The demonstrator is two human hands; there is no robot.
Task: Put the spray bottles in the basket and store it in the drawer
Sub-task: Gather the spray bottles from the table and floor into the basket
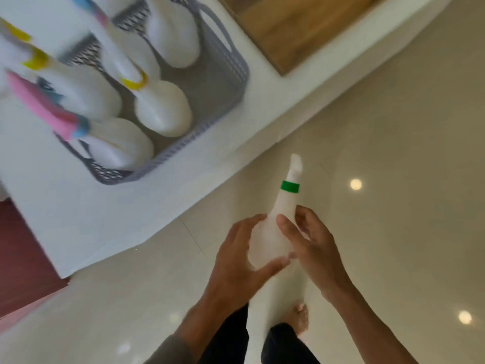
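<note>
A white spray bottle with a green collar (273,232) is held over the floor, nozzle pointing away from me. My left hand (236,261) cups its round base from the left and below. My right hand (312,248) grips its body from the right. A grey mesh basket (223,74) sits on a white surface at upper left, and it holds several white spray bottles (162,111) with yellow, pink and blue tops, standing upright. No drawer is in view.
The white surface (105,211) ends in a slanted edge running from lower left to upper right. A wooden panel (301,24) lies at the top. Glossy beige floor tiles (406,127) fill the right side. My bare foot (299,319) shows below the hands.
</note>
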